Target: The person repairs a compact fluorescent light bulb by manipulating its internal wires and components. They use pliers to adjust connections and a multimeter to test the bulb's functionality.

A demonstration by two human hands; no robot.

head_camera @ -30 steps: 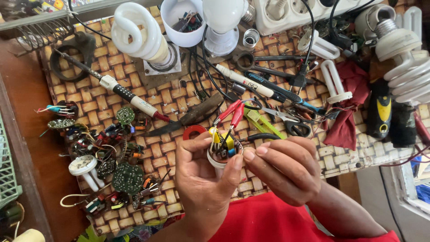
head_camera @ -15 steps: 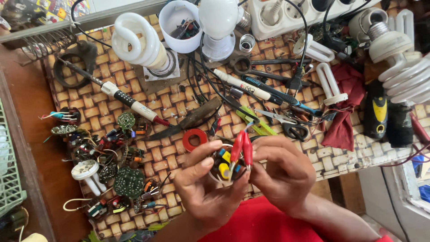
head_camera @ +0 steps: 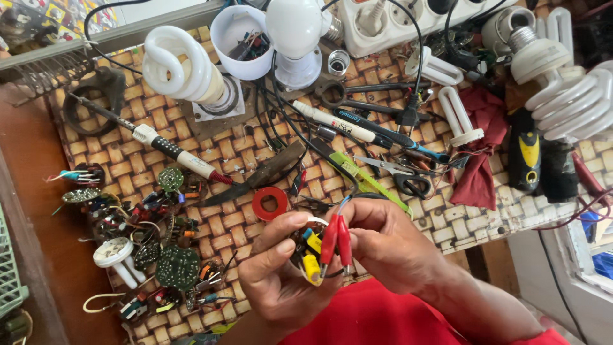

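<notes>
Since half a second before, the hands had drawn slightly lower. The left hand [head_camera: 281,271] cupped a small lamp base [head_camera: 311,255] steady, fingers curled shut; the right hand [head_camera: 389,246] pinched two red alligator clips [head_camera: 336,237] onto it, above the desk [head_camera: 115,147] beside a red tape roll [head_camera: 271,203].

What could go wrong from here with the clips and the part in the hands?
The two red alligator clips sit side by side and might touch and short. The small bulb base, pinched by the left hand and right hand, could slip onto the cluttered woven mat.
</notes>
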